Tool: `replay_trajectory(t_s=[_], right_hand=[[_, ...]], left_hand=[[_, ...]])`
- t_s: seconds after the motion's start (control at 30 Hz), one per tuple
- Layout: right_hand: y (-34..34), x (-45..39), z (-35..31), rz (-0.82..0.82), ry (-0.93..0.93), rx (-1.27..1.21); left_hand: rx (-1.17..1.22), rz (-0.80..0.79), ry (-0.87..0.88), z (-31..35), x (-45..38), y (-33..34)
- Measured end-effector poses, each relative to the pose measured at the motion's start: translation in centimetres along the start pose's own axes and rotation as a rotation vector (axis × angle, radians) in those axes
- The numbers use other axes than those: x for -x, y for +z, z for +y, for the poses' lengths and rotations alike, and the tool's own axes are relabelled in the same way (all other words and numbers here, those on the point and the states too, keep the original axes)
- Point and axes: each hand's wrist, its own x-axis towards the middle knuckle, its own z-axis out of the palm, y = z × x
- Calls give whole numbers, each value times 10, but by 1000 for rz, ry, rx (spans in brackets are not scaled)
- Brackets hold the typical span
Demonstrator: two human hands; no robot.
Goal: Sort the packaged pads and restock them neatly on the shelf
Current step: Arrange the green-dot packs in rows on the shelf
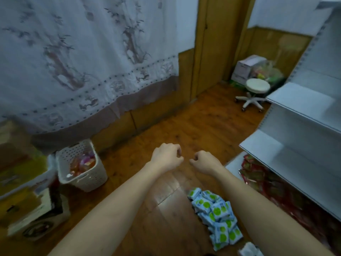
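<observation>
Nearest to me, low in my view, I see the pile of packaged pads (215, 217) lying on the wooden floor (166, 209), just inside my right forearm: small square packets in pale blue and white wrapping, each with a bright green round patch, heaped loosely and overlapping in a strip that runs toward the bottom edge. Beyond them both my arms reach forward over the floor; my left hand (167, 157) and right hand (205, 162) hang near each other but apart, backs up, fingers loosely curled with nothing in them. To my right stands the white shelf (287, 145), its tiers bare where I can see them, with red packets (258, 174) lying on the lowest level. To my left a white perforated basket (81, 167) holds orange and pink packets. Farther off a white rolling stool (255, 92) stands before boxes (247, 68) and bags, and a patterned curtain (83, 58) hangs over the left wall
</observation>
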Motion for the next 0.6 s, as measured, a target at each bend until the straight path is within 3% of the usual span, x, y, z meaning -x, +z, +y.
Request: replay_trajectory(t_s=[0.27,0.4,0.6], right_hand=[[-27,-45,82,74,270,-216],[-33,-61,130,41,362,-308],[-24,-58,187,214,596,-512]], left_hand=[[-45,-214,351,61,-139,41],[-35,-324,439,104,-178,74],[-68,-492,587,152,-223,108]])
